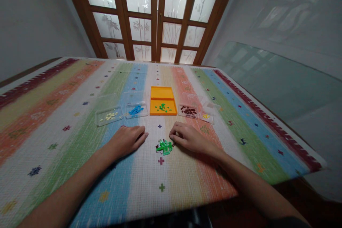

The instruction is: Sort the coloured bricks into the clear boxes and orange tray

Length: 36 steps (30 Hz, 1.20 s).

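My left hand rests on the tablecloth with its fingers curled in, and nothing shows between thumb and forefinger. To its right lies a small loose pile of green bricks, with a few dark and pale bits among them. My right hand is closed at the pile's right edge, fingertips bent down beside it. Whether a small piece is in those fingers is hidden. Beyond both hands stands an open orange case, hinged lid tipped back, with scattered small green pieces in its near half.
Clear plastic boxes flank the case: cream pieces and blue pieces on the left, dark brown pieces and yellow pieces on the right. A striped tablecloth covers the table. Wood-framed glass doors stand behind.
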{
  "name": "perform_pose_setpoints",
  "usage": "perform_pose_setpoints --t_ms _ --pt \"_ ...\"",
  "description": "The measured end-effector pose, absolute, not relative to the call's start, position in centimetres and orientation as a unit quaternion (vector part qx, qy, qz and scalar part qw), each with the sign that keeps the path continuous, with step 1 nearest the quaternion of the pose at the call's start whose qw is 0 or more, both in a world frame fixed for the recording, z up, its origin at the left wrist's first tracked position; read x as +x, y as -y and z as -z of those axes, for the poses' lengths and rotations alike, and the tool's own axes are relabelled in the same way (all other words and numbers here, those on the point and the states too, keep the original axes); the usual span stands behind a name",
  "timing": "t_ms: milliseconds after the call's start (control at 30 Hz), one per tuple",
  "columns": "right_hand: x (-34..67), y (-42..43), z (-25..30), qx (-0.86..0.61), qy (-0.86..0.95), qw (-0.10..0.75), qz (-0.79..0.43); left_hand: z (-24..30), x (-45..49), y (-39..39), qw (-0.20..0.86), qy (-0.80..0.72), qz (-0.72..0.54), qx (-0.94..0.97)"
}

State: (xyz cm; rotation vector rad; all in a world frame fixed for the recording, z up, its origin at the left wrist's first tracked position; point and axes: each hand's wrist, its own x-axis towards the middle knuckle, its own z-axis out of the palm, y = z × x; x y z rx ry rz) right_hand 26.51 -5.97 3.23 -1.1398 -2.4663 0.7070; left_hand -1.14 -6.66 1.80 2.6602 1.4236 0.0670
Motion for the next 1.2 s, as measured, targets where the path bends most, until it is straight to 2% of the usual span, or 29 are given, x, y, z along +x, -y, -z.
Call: perform_pose_setpoints --t_ms 433,667,900,1200 --pt "28.5 4.9 -2.5 -0.407 0.843 0.228 -0.269 -1.6 -1.3 6.6 0.064 -0.465 -0.035 0.882" --pt "29.1 6.5 -4.3 -0.335 0.874 0.166 -0.311 -1.8 -1.1 6.7 0.067 -0.47 -0.028 0.88" --pt "28.6 7.0 -4.0 -0.3 0.903 0.133 -0.278 -2.0 -1.1 6.7 0.068 -0.471 -0.02 0.879" --pt "28.5 7.3 -4.4 -0.322 0.912 0.079 -0.24 -1.7 -1.2 6.7 0.066 -0.467 -0.029 0.881"
